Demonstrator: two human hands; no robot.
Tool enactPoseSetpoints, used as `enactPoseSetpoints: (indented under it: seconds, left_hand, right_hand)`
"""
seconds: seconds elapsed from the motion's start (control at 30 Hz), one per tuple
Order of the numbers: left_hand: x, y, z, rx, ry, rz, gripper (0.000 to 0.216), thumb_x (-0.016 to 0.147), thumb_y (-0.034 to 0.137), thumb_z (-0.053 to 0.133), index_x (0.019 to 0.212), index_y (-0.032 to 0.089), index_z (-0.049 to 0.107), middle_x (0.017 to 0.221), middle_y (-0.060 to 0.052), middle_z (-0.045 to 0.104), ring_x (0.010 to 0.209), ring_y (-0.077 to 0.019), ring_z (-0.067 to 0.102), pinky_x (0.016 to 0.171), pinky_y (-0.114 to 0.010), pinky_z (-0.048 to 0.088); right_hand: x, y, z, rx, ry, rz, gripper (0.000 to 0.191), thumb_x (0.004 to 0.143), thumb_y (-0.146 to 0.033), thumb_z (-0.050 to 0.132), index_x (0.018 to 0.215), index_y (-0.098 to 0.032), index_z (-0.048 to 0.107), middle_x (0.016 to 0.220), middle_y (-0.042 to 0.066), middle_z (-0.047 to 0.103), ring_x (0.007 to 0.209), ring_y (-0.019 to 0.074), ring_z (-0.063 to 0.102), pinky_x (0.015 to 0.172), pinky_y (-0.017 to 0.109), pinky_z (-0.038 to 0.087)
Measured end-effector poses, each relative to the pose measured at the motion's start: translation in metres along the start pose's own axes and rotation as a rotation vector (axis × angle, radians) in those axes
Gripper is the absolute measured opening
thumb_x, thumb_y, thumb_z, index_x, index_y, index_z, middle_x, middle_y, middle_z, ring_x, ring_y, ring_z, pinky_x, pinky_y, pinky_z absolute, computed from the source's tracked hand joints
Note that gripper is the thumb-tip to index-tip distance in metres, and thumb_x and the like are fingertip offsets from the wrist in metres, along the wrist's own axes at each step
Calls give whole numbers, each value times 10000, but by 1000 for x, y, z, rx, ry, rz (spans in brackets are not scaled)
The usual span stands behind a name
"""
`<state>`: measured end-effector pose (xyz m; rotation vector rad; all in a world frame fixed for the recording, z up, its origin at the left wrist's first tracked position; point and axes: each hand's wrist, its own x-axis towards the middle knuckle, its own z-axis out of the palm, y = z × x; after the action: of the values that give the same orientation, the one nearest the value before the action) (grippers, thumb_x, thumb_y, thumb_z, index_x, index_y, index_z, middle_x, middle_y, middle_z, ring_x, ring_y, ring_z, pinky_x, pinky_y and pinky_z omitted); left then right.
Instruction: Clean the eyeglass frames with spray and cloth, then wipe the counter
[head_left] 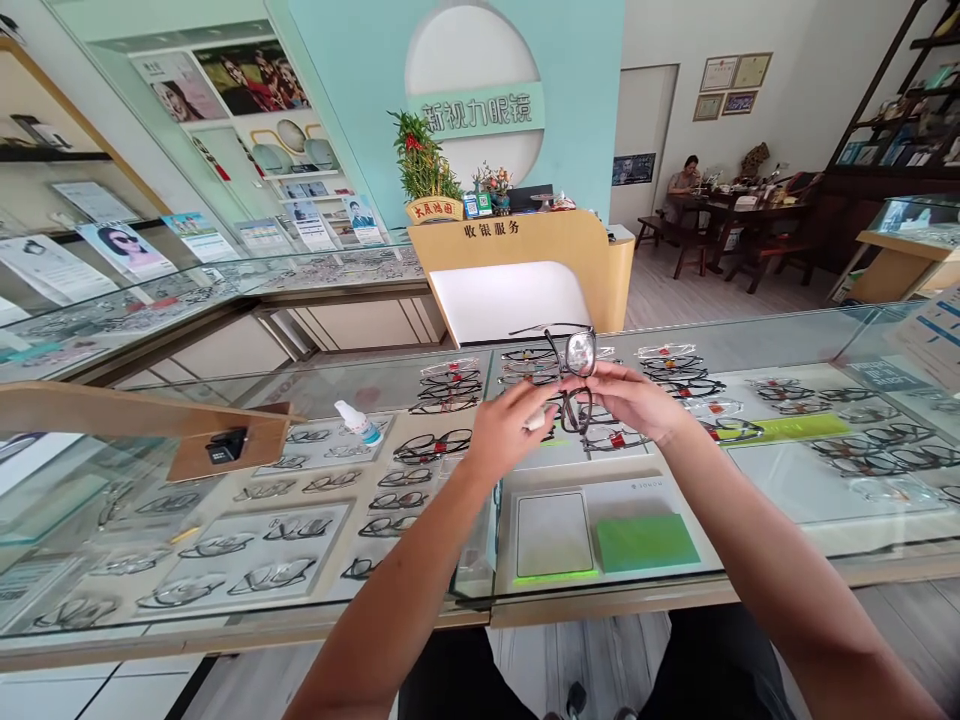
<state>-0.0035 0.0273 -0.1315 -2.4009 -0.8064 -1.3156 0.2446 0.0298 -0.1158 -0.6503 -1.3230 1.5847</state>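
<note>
Dark-framed eyeglasses (551, 340) are held up sideways above the glass counter, one lens over the other, with a temple sticking out to the left. My right hand (630, 398) grips them near the bridge from the right. From the left, my left hand (514, 425) closes its fingers on the same frame. A small white piece (535, 419) shows between the left thumb and fingers; I cannot tell what it is. A small white bottle with a blue label (361, 426) stands on the counter to the left of my hands.
The glass display counter (480, 603) holds rows of eyeglasses under its top. A wooden stand (225, 450) sits at the left. Beyond are a cashier desk (525, 250) and a person (681, 185) seated at a dark table.
</note>
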Motion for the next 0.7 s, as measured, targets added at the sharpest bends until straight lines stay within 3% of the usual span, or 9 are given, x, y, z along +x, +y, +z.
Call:
enactPoseSetpoints:
  seconds: [0.13,0.23,0.4,0.53,0.6,0.7]
  left_hand:
    - [-8,7,13,4,-78,48,170,1053,288,637,1117,260,792,959,-21,791,795,-134,755,635,-258,523]
    - [-12,6,16,-33,-94,-12,167,1056,342,663,1089,273,811,971,-23,798,799,-134,755,636,-261,509]
    - [-11,7,15,-212,-131,-241,208,1043,438,677,1061,273,803,949,-44,775,820,-169,731,732,-297,533]
    - [-6,15,8,-474,-154,-507,354,998,508,701,1260,270,712,939,-29,714,704,-156,641,663,-297,501]
    - [-2,19,3,-643,-264,-630,365,996,538,682,1235,262,692,956,-22,686,672,-141,601,613,-282,464]
    - [1,26,0,-812,-700,-728,372,994,593,660,1157,265,722,914,-10,677,650,-140,573,591,-278,427]
  right_hand:
    - [-1,-1,5,43,-11,5,259,835,-461,923,961,-260,821,1146,66,855,1197,288,740,1075,449,520]
    - [-2,-3,6,92,23,-31,260,812,-459,944,931,-266,816,1101,64,854,1152,281,747,1023,439,551]
    - [-3,-9,6,129,126,-174,256,784,-451,963,823,-268,788,1116,43,820,1188,240,717,1033,375,562]
    - [-4,-17,2,138,194,-211,320,779,-527,944,832,-276,752,1076,47,791,1129,253,715,1010,411,589]
    - [-5,-22,-2,154,240,-232,334,782,-542,934,863,-277,749,1088,52,785,1074,253,719,984,420,603]
    - [-6,-27,-8,186,302,-243,324,778,-517,936,877,-277,743,1076,54,776,1013,246,721,945,412,615]
